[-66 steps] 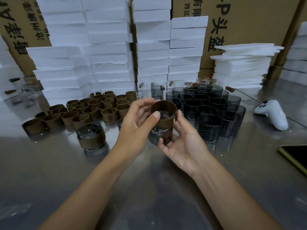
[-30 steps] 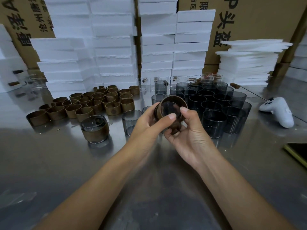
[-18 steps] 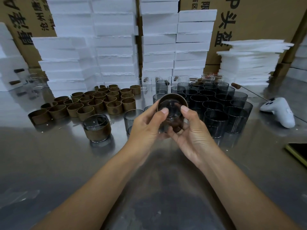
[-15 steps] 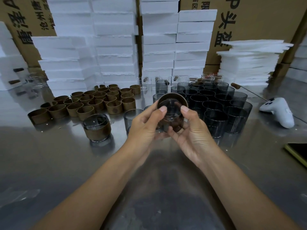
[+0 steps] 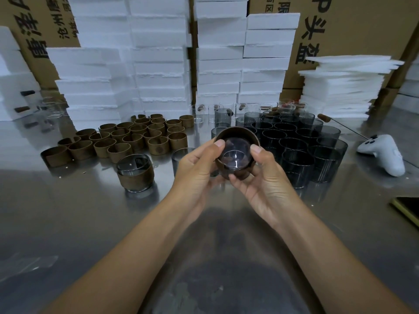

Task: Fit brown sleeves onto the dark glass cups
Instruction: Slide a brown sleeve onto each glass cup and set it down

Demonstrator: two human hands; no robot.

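1. Tilted since two seconds ago, the dark glass cup (image 5: pixel 234 154) now faces the camera end-on, with the brown sleeve (image 5: pixel 235 132) wrapped around it.
2. It hangs above the desk (image 5: pixel 90 223). The left grip (image 5: pixel 195 168) and right grip (image 5: pixel 265 177) each pinch the sleeved wall, thumbs on the near rim and fingers curled beneath.
3. Left of the held cup, a sleeved cup (image 5: pixel 136 175) stands upright. Behind that, the loose sleeves (image 5: pixel 136 139) cluster.
4. Right of the held cup, the bare dark cups (image 5: pixel 301 143) crowd together. Farther right lies a white controller (image 5: pixel 383 154).
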